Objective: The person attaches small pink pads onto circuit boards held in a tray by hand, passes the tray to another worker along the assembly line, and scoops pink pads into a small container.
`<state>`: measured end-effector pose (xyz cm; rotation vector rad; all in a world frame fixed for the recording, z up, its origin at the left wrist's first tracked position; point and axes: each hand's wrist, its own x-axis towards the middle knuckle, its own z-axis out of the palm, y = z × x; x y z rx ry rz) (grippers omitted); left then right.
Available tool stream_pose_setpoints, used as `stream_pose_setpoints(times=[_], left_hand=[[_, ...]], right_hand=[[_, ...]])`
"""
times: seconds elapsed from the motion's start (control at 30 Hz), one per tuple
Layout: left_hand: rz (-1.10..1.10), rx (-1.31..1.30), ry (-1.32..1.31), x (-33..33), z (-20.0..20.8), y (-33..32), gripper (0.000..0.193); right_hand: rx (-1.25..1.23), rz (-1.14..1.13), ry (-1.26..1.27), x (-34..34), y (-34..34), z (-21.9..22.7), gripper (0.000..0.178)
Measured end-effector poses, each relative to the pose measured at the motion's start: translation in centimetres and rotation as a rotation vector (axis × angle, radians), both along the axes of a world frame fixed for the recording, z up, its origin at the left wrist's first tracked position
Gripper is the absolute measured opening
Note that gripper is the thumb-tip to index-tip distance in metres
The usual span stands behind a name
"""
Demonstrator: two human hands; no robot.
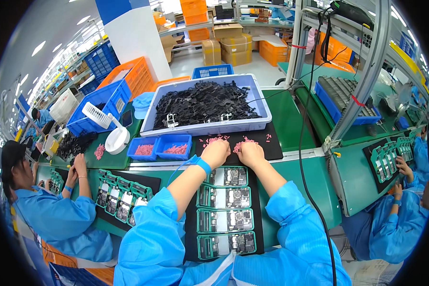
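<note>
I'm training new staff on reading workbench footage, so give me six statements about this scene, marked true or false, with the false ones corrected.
1. The left hand and right hand are both at small pink pieces. True.
2. The blue wristband is on the right wrist. False: the blue wristband is on the left wrist.
3. Four green frames with circuit boards lie in front of the person. True.
4. The large bin holds pink pieces. False: the large bin holds black parts.
5. Two small blue boxes contain pink pieces. True.
6. The white fan stands right of the large bin. False: the white fan is left of it.
</note>
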<state>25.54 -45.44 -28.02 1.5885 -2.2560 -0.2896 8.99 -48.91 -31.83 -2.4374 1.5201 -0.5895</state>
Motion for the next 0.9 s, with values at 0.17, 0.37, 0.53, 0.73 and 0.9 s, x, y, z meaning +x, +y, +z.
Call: stream_pose_setpoints(times=[0.17, 0.37, 0.53, 0.73, 0.9], left_hand=[[-0.089, 0.065, 0.030, -1.0, 2.0, 4.5, 0.009], [-0.333, 0.141, 0.087, -2.9, 1.6, 10.3, 0.008], [-0.397, 0.189, 0.080, -3.7, 0.6, 13.9, 0.007], [-0.348, 0.063, -0.070, -4.8, -0.4, 15.5, 0.011], [-0.389, -0.110, -0.241, -5.6, -0.1, 16.1, 0.009]], right_hand=[[-0.040, 0.001, 0.064, 1.0, -0.1, 0.0, 0.010], [-0.013, 0.013, 0.094, -0.6, 1.1, 0.3, 0.017], [0.058, 0.037, -0.126, -5.1, 6.6, 1.0, 0.008], [0.110, 0.116, -0.195, -8.4, 13.7, -0.4, 0.008], [0.089, 0.143, -0.205, -8.5, 15.4, -1.2, 0.007]])
